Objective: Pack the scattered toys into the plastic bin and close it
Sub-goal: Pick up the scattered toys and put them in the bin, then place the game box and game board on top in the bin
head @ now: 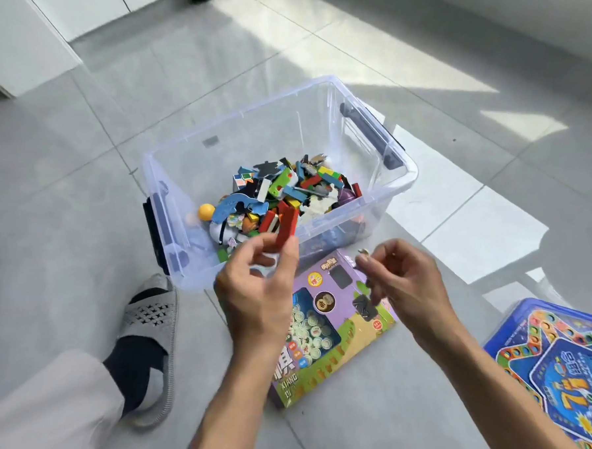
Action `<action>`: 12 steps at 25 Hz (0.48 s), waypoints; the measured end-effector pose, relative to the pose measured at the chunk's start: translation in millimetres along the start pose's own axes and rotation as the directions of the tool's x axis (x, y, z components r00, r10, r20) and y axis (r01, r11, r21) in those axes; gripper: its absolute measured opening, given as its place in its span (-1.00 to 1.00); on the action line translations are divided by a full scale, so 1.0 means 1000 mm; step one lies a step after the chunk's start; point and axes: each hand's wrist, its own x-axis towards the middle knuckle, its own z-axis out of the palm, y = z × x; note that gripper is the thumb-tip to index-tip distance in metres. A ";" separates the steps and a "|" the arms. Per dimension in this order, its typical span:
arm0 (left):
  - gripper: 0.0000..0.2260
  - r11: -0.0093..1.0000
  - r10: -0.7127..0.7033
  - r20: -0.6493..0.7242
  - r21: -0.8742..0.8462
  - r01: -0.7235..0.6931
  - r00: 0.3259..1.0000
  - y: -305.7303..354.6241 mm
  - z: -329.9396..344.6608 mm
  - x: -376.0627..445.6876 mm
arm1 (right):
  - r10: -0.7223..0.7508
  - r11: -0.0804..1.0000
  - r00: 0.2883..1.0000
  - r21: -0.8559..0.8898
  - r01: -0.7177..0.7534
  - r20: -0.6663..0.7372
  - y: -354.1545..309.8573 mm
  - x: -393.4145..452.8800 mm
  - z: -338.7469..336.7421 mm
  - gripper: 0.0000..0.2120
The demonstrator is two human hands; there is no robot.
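Bottom right, the blue board (569, 371) is cut off by the frame edge. Centre, both hands partly hide the purple box (331, 329) on the floor, round pieces showing through its window. Left hand (257, 295) grips a red block (287, 230) over the bin's near rim. Right hand (407, 283) pinches something tiny, too small to name. Beyond, the clear bin (248, 123), lid off, holds a heap of toys (286, 194), yellow ball (206, 212) at its left.
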 end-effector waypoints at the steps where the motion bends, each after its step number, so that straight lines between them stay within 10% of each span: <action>1: -0.83 0.999 0.023 -0.015 0.027 -0.023 1.000 0.012 -0.001 0.031 | -0.071 0.997 0.996 0.019 0.070 0.059 -0.033 0.013 0.013 -0.79; 6: -0.84 0.995 0.034 -0.030 0.098 -0.030 0.999 0.015 -0.012 0.058 | -0.293 0.943 0.946 -0.208 0.261 -0.141 -0.067 0.052 0.021 -0.80; 9: -0.91 0.976 -0.158 -0.008 0.149 0.157 0.987 -0.056 -0.025 -0.029 | -0.091 0.914 0.978 -0.407 0.006 -0.190 0.025 0.037 0.000 -0.86; 12: -0.69 0.776 -0.606 0.075 0.275 0.568 0.792 -0.148 -0.031 -0.095 | 0.214 0.750 0.977 -0.638 -0.175 -0.016 0.113 0.017 -0.005 -0.61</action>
